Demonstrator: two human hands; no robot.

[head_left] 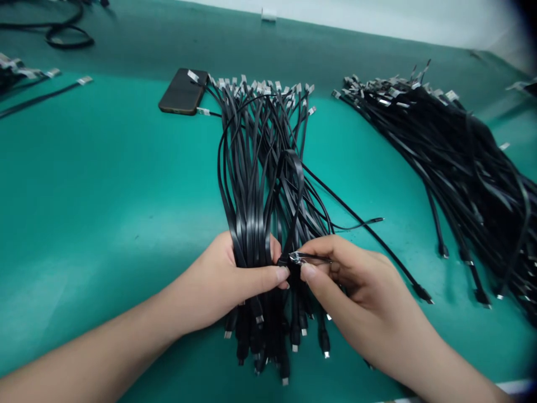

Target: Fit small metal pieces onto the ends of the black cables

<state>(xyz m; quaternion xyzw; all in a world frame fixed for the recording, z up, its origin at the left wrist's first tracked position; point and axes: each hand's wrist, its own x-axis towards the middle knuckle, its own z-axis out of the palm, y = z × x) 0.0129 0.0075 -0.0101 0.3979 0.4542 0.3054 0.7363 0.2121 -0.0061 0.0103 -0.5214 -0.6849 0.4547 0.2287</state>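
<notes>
A bundle of flat black USB cables [251,196] runs down the middle of the view. My left hand [235,274] is closed around its lower part. Between that thumb and fingertips one cable end [283,259] is pinched, its cable looping upward. In my right hand [352,285] is a small nail clipper [296,257] with a shiny metal head and dark handle. Its head meets or nearly meets the pinched cable end; exact contact cannot be made out. Small connectors [285,375] hang below my left hand. Silver-tipped USB plugs [260,88] fan out at the bundle's far end.
A dark phone [181,92] lies at the far end, with a plug over its corner. To the right spreads a large pile of black cables [457,151]. More cables [42,98] lie at the left on the green table [104,190]. A pale wall [377,19] stands behind.
</notes>
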